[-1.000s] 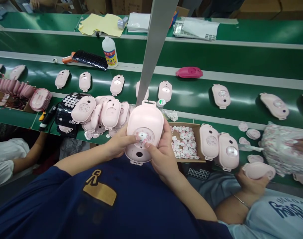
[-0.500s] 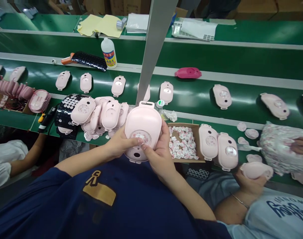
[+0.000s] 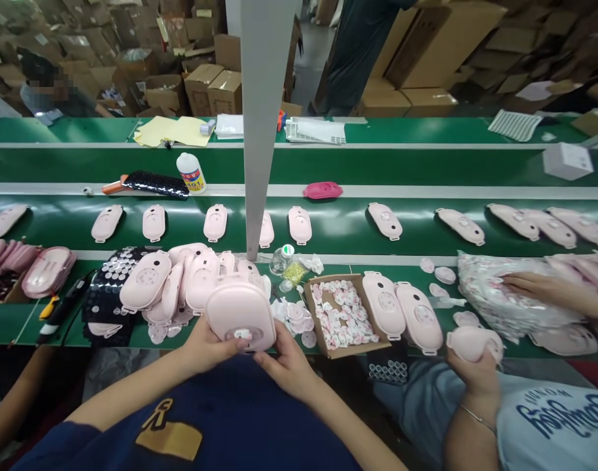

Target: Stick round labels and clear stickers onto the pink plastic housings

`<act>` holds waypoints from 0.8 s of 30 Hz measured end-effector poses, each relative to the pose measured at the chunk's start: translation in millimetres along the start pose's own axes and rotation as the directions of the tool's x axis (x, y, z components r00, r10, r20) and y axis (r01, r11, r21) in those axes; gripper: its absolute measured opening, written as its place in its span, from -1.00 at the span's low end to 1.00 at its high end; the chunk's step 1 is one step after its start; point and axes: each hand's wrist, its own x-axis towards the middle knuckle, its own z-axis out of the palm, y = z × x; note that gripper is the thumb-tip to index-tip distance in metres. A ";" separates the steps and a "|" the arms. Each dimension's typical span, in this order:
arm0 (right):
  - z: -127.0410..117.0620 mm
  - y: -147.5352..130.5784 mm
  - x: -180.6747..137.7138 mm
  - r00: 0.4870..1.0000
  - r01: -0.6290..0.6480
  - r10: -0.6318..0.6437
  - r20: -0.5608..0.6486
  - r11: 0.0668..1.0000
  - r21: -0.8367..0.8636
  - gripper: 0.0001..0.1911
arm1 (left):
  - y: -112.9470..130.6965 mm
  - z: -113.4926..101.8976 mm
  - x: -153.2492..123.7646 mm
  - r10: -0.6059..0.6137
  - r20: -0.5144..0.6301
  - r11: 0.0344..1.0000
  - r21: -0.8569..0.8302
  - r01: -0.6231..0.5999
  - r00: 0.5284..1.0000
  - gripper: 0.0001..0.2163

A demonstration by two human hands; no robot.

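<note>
Pink case, pale and glossy with rounded corners, is up in front of the person's chest, tilted, with an oval recess towards its near end and a small white piece in there! Left hand grips one side, thumb at that white piece; right hand has the other side, fingers curled against the edge.

Count them along the green belt: four pale cases left of the grey pole, one partly behind it, at least six to the right. One deep pink case lies beyond, and one white bottle stands. Two pale cases sit beside the cardboard box; the pile on the left overlaps too much to count.

Containers now: that box holds white-and-pink pieces, loads of them; the clear plastic bag bulges with similar-looking bits, a co-worker's hand at it.
</note>
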 end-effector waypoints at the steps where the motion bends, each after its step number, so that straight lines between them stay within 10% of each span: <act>1: 2.5 6.1 -2.1 1.000 0.004 -0.004 -0.021 1.000 -0.017 -0.35 | 0.2 -3.0 0.9 0.002 0.030 1.000 0.030 -0.002 1.000 -0.55; 7: 34.4 35.7 -18.5 0.951 -0.008 0.067 -0.302 0.981 0.193 -0.53 | 5.5 -38.4 22.6 0.045 0.428 0.981 0.153 -0.122 0.903 -0.20; 10: 37.0 37.1 -21.1 0.781 0.023 0.140 -0.608 0.968 0.252 -0.53 | -0.3 -67.4 29.6 0.051 0.534 0.983 0.123 -0.137 0.844 -0.14; 16: -33.0 5.8 6.4 0.394 0.108 0.147 -0.907 0.973 0.204 -0.42 | -17.4 -124.2 24.1 -0.152 0.373 0.988 0.090 0.128 0.915 -0.42; 24: -182.6 34.4 111.7 0.332 -0.239 0.524 -0.784 0.851 0.468 -0.73 | -11.1 -147.5 32.2 -0.181 -0.072 0.983 0.002 0.182 0.981 -0.51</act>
